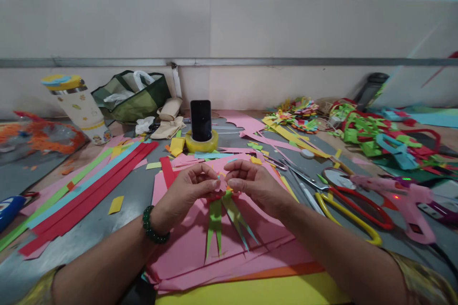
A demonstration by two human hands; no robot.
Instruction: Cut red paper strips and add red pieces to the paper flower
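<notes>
My left hand (pixel 184 193), with a dark green bead bracelet (pixel 152 231) at the wrist, is closed in a pinch, thumb against fingers. Opposite it my right hand (pixel 259 188) also pinches, its fingertips only a little apart from the left ones. Between them they hold a small paper decoration, mostly hidden by the fingers, with bits of pink and yellow showing. Two green paper tails (pixel 215 226) with notched, pointed ends hang below it. Underneath lies a stack of pink paper sheets (pixel 179 252) over orange and yellow ones.
A pink glue gun (pixel 408 200) and scissors with red and yellow handles (pixel 363 205) lie right. Left are red paper strips (pixel 89 198) and a tumbler (pixel 80 109). A phone (pixel 201 121) stands in a yellow tape roll (pixel 202 142). Paper flowers (pixel 295 114) are piled behind.
</notes>
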